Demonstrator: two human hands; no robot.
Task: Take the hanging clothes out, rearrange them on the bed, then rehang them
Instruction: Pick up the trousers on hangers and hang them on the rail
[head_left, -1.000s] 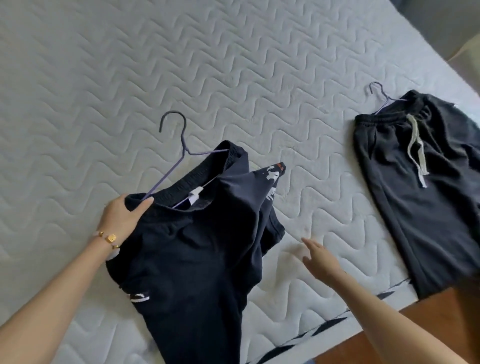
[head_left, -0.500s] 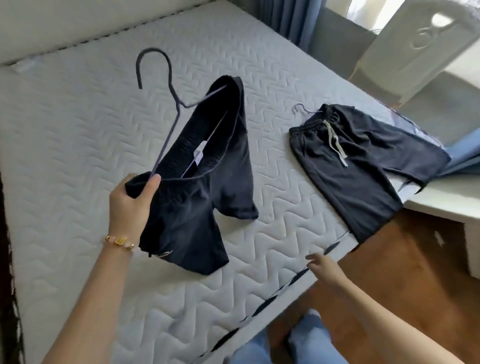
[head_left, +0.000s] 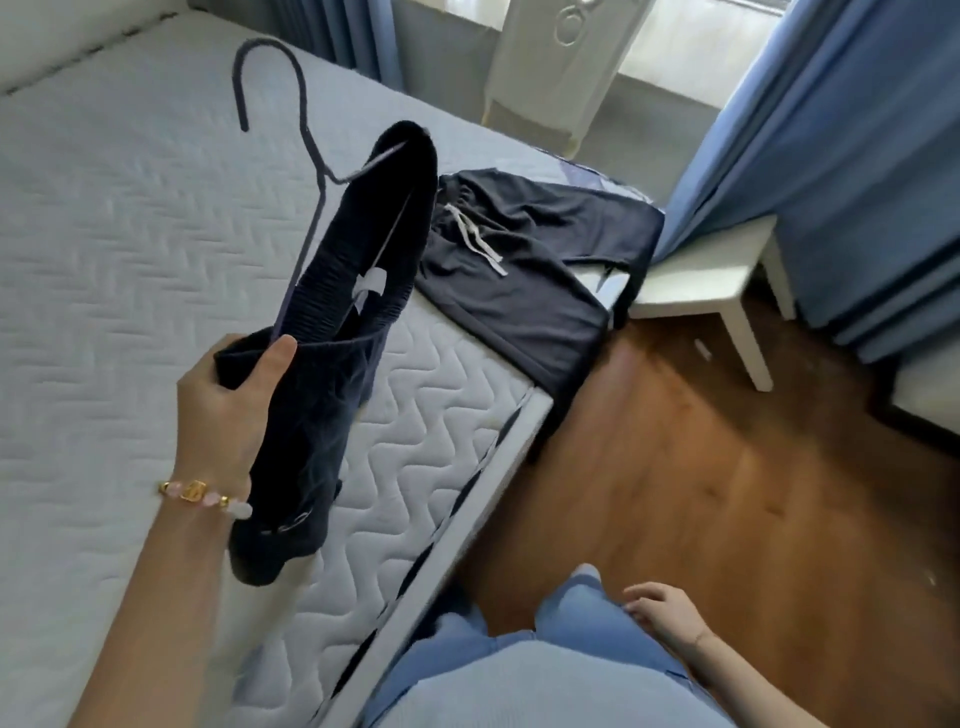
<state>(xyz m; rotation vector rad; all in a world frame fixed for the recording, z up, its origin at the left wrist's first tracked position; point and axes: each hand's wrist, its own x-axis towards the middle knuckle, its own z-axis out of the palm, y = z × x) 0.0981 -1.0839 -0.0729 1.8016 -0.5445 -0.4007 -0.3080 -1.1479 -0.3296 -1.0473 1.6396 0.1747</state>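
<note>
Nearest, beside the thigh, the right hand (head_left: 660, 613) hangs relaxed, empty. Above the bed (head_left: 104, 260), the left hand (head_left: 228, 405) grips navy shorts (head_left: 322, 405) on their hanger (head_left: 306, 135) — seemingly ready for rehanging; farther off, drawstring shorts (head_left: 519, 260) lie flat, not yet collected.

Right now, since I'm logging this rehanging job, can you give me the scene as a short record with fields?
left hand: grips navy shorts on their hanger, above the bed
right hand: open, empty, beside the thigh
hanger hook: pointing up
grey shorts: lying flat at the bed corner, drawstring showing
</note>
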